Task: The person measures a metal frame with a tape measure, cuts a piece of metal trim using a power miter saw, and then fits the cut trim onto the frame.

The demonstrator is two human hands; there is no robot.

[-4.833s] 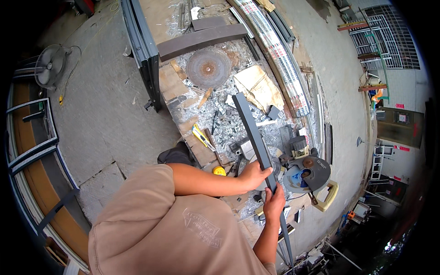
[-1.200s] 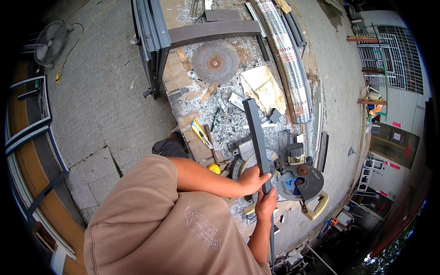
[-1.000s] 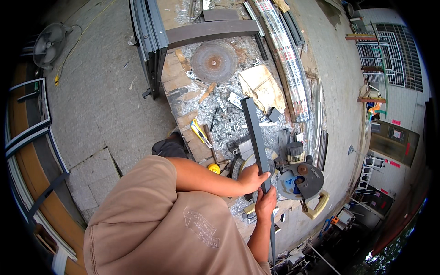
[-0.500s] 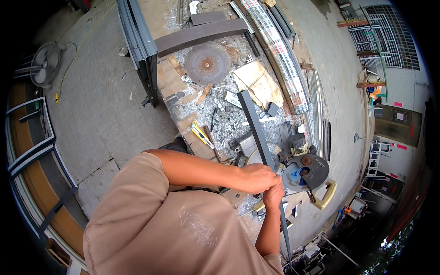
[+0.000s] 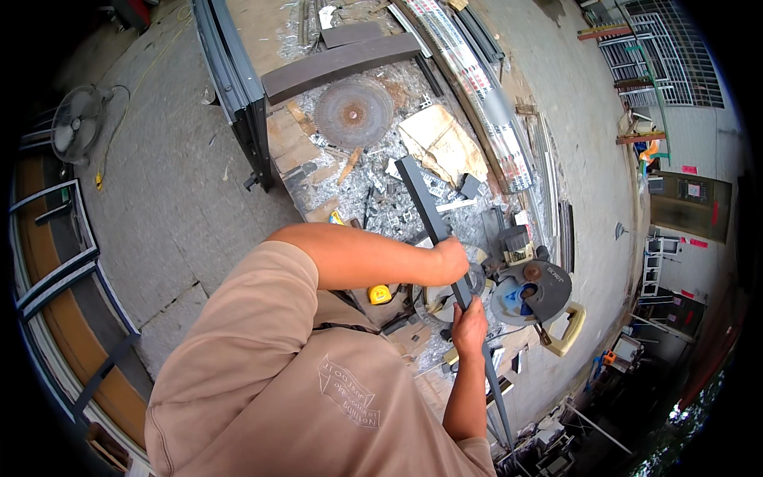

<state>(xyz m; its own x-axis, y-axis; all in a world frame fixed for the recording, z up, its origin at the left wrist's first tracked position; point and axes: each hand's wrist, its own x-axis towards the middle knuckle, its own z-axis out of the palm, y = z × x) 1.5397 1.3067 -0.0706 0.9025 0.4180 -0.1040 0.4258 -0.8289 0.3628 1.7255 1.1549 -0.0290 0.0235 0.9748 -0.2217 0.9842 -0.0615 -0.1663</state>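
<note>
A long dark grey metal profile point(image 5: 421, 197) slants across the workbench, from its far end over the scrap down past the lower right. Around it my left hand point(image 5: 453, 261) is closed, partway along its length. My right hand point(image 5: 470, 326) grips the same profile nearer my body, a short way below the left. Just right of both hands stands a miter saw point(image 5: 532, 292) with a dark round guard and a cream handle point(image 5: 567, 331). The saw's base lies partly hidden beneath the profile and my hands. A yellow tape measure point(image 5: 379, 295) rests below my left forearm.
Metal offcuts and shavings cover the bench, with a round saw blade point(image 5: 354, 112) and a tan cloth point(image 5: 443, 143). Dark frames point(image 5: 236, 87) stand along its left edge; wrapped profiles point(image 5: 477, 83) lie on the right. A floor fan point(image 5: 77, 125) stands far left.
My left hand has slid farther up the profile, away from my right hand, which it touched before. The profile's far end has shifted slightly left, and the tape measure has come into view.
</note>
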